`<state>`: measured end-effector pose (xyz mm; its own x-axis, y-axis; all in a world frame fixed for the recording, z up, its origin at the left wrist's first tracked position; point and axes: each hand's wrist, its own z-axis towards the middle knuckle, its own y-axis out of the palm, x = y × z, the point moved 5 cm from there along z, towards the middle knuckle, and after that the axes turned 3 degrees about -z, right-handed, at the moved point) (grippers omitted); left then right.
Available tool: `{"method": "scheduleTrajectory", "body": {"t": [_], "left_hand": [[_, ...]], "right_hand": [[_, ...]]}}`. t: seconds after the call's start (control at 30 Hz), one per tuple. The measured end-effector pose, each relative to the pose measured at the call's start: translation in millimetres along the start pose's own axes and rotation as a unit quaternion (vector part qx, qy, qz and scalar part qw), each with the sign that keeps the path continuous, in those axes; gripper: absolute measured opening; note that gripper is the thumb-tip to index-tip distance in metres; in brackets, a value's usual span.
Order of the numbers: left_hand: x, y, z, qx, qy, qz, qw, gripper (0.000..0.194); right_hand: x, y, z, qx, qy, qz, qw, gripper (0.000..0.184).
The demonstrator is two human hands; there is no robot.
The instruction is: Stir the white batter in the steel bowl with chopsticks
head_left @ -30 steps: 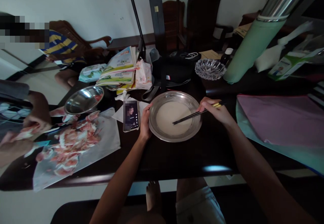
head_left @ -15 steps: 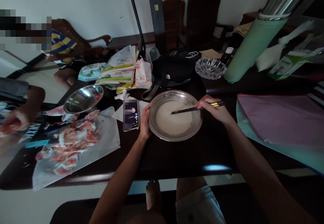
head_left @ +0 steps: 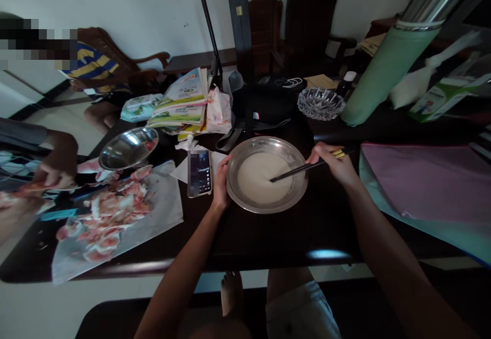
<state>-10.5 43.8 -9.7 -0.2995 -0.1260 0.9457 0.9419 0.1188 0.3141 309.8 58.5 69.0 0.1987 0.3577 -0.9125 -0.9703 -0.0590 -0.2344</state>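
Note:
A wide metal bowl stands on the dark table in front of me, holding a creamy white liquid. My left hand grips the bowl's left rim, thumb on top and fingers along the outside. In my right hand is a pair of black chopsticks with gold bands near the top. They slant down to the left, and their tips dip into the liquid right of its middle. Just left of the bowl lies a phone with its screen lit.
A co-worker's hands handle raw meat at the left, beside meat pieces on a plastic sheet. Another metal bowl, books, a glass ashtray, a green thermos and a pink folder surround the workspace.
My right hand and the chopsticks have shifted right, and the tips now sit farther right in the liquid. The co-worker's hands have moved right. My left hand stays on the rim.

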Motion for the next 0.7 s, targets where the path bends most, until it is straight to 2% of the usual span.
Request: {"method": "scheduleTrajectory", "body": {"t": [0.13, 0.23, 0.33, 0.47, 0.53, 0.7], "left_hand": [[-1, -0.4, 1, -0.006, 0.002, -0.002, 1.000, 0.052], [-1, -0.9, 1, -0.003, 0.007, 0.003, 1.000, 0.053], [-2, -0.4, 1, -0.004, 0.002, 0.004, 1.000, 0.054], [-2, -0.4, 1, -0.003, -0.005, 0.002, 1.000, 0.054], [-2, -1.1, 1, 0.002, -0.001, 0.002, 1.000, 0.054], [-2, -1.1, 1, -0.003, 0.000, 0.002, 1.000, 0.053]], "right_hand": [[-3, 10, -1, -0.056, -0.013, -0.016, 0.998, 0.045], [-3, 6, 0, -0.017, -0.021, -0.036, 0.999, 0.043], [-1, -2, 0, 0.025, -0.008, -0.006, 1.000, 0.047], [-2, 6, -2, -0.043, -0.004, 0.000, 0.999, 0.048], [-3, 8, -2, -0.054, -0.007, -0.023, 0.998, 0.045], [-2, -2, 0, 0.024, 0.000, -0.014, 1.000, 0.049]]}}
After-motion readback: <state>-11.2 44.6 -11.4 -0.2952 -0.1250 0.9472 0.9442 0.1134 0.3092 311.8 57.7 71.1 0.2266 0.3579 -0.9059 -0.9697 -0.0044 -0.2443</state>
